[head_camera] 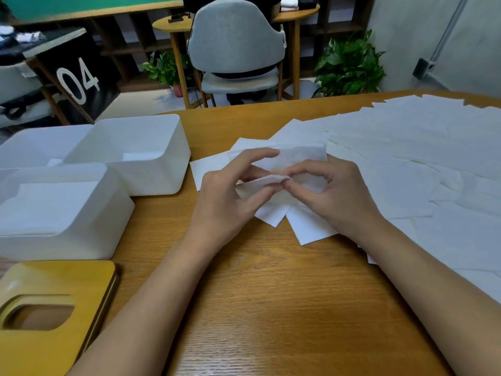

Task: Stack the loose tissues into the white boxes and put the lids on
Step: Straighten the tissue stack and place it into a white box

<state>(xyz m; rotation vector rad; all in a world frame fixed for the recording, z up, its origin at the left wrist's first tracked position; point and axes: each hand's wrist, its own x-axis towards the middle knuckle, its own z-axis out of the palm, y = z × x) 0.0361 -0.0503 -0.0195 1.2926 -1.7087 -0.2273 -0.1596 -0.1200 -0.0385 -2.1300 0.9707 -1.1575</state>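
Wooden table (271, 308) carries tissues (420, 164), white boxes (141, 156).

Office-like room: wooden table (271, 308), grey chair (235, 39), shelving (130, 36), potted plants (349, 66), numbered stand (78, 77)

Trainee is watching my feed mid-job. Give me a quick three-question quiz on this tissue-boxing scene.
1. Which holds more tissues: A, the near white plastic box, or B, the far white plastic box?
2. True or false: the yellow wooden lid with the cut-out slot is fitted on the near box.
3. Fill in: the left hand and right hand both pinch one white paper ____.
Key: 1 A. 2 False, it lies on the wooden table. 3 tissue.
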